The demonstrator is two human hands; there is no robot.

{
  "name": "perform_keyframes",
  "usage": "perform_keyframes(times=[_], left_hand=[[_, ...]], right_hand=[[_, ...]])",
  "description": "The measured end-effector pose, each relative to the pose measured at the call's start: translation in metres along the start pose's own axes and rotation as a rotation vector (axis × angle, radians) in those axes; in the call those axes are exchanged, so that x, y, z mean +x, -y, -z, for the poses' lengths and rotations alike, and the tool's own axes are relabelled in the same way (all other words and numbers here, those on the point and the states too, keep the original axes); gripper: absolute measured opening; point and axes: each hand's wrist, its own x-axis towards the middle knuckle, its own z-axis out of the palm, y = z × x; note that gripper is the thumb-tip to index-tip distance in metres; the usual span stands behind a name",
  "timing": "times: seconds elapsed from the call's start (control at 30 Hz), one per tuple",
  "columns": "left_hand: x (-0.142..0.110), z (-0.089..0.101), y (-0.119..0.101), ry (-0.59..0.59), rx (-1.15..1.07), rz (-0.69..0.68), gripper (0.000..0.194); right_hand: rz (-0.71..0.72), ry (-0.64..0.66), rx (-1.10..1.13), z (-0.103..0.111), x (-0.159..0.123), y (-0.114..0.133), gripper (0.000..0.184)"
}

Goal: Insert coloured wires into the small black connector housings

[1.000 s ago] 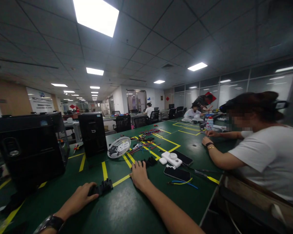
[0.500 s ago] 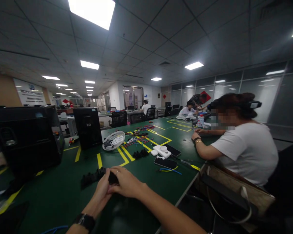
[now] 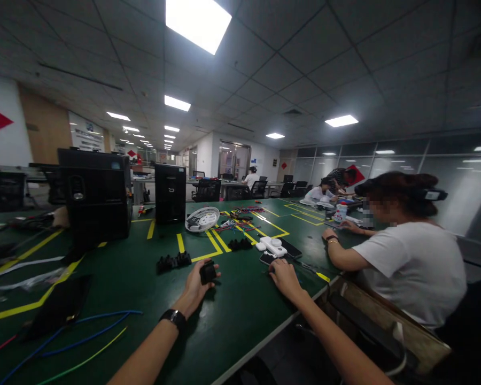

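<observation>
- Clasping a small black block [image 3: 207, 272], the left hand [image 3: 194, 284] is turning its palm partly upward, fingers wrapping the block's far side; that hold is probably supporting it from below and leaving its top showing.
- The block is sitting in that hand, above the green tabletop [image 3: 232, 326], apart from the two black notched pieces [image 3: 174, 261] [image 3: 240, 244] lying beyond.
- Those pieces are resting within easy reach, likely so either hand can get at them.
- Fingers bent downward, the right hand [image 3: 286, 279] is reaching low beside the nearer phone [image 3: 266, 258]; I cannot tell whether its fingertips are meeting or pinching anything.
- A white device [image 3: 273, 246] is lying beside the phones, near the right hand.
- Farther back, a white basket [image 3: 202, 219] is leaning at a tilt, with colored wires [image 3: 240, 227] spreading beside it, seemingly set out of the hands' way.
</observation>
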Motion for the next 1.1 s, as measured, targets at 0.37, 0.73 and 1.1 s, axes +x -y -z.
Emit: perform_keyframes(times=[0.37,0.73,1.1], left_hand=[[0.009,0.001,0.005,0.021,-0.105,-0.034,0.024],[0.025,0.010,0.005,-0.149,-0.247,-0.198,0.014],[0.028,0.012,0.005,-0.175,-0.311,-0.228,0.012]], right_hand=[[0.025,-0.095,0.042,0.005,0.027,0.014,0.016],[0.188,-0.096,0.594,-0.034,0.055,0.168,0.023],[0.171,-0.039,0.518,-0.041,0.046,0.174,0.025]])
